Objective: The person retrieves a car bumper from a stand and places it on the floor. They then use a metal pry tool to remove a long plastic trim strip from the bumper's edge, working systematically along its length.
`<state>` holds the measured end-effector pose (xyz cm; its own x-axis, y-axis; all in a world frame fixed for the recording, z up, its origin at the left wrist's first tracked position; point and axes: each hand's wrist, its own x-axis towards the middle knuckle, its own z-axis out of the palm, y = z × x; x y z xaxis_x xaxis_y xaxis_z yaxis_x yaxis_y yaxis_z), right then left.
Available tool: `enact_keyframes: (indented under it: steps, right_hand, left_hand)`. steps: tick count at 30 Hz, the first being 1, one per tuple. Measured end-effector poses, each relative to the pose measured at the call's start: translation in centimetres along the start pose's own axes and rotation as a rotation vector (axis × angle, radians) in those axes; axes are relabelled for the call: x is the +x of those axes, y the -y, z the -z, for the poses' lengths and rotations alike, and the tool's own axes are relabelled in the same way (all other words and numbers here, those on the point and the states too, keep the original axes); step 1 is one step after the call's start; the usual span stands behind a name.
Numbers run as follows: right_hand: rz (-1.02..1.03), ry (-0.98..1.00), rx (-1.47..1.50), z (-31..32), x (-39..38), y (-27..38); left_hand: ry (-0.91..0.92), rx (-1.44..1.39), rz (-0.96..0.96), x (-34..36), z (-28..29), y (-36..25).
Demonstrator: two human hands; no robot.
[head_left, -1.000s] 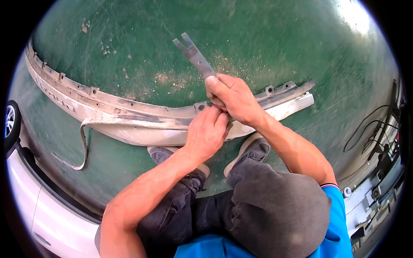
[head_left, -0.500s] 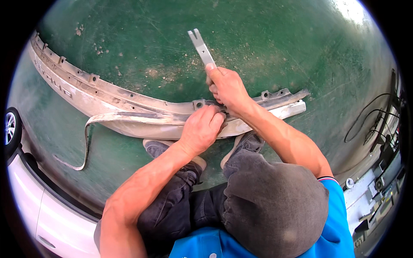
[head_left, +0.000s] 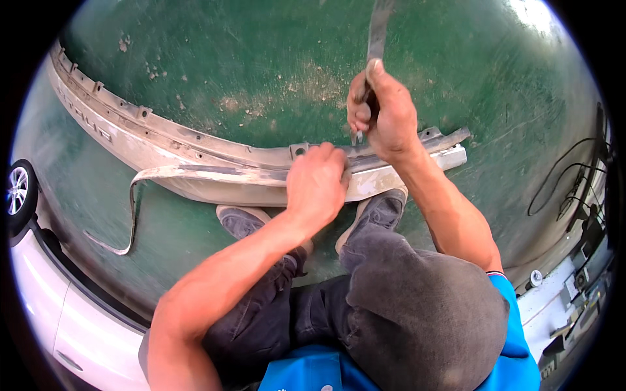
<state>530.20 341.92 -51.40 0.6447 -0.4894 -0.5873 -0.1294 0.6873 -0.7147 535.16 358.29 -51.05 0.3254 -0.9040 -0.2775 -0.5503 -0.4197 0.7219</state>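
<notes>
A long, curved, dusty beige car trim panel [head_left: 215, 191] with bolt tabs along its far edge lies across the floor before me. A narrow, dirty strip [head_left: 195, 172] runs along it; its left end hangs off and bends down to the floor. My left hand [head_left: 317, 182] is closed over the strip at the panel's middle, with the fingertips partly hidden. My right hand [head_left: 386, 107] is raised above the panel's right part, wrapped round a flat metal pry tool [head_left: 378, 36]. The tool's blade points away from me, and a small end shows below the fist.
My shoes [head_left: 381, 212] stand against the panel's near side. Dirt crumbs [head_left: 228, 103] lie scattered on the green floor [head_left: 261, 52]. A white car [head_left: 78, 326] is at the lower left. Black cables [head_left: 567, 173] and assorted parts are along the right side.
My right hand has lifted up and to the right, away from the panel, with the pry tool turned more upright. My left hand has shifted slightly and lies flatter over the strip.
</notes>
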Motion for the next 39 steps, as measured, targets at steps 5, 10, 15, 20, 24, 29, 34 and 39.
enact_keyframes:
  steps: [5,10,15,20,24,29,34,39]
  right_hand:
    - [-0.060,0.013,0.080,1.0,-0.8,-1.5]
    - [-0.047,0.004,0.084,1.1,-2.1,-3.1]
    - [0.080,-0.141,0.037,0.8,-3.3,-3.9]
    - [0.008,-0.168,0.005,0.4,-2.8,-3.8]
    - [0.043,-0.291,0.094,0.1,-2.5,-3.8]
    - [0.120,-0.193,-0.068,-1.0,-3.0,-4.4]
    - [0.022,-0.037,-0.112,-0.9,-3.3,-4.4]
    - [-0.064,0.000,-0.148,-1.4,-2.2,-4.7]
  left_hand:
    - [-0.086,0.078,-0.324,-0.8,-1.6,1.5]
    - [-0.138,0.176,-0.479,-1.1,-1.3,2.1]
    - [-0.114,0.164,-0.495,-0.8,-1.2,2.1]
    - [-0.130,0.140,-0.479,-0.9,-1.4,2.6]
    - [-0.149,0.112,-0.478,-0.8,-1.5,2.7]
    - [-0.100,0.093,-0.459,-0.7,-1.4,2.9]
    - [-0.082,0.084,-0.438,-0.6,-0.9,3.0]
    - [-0.092,0.033,-0.376,-0.7,-1.2,3.1]
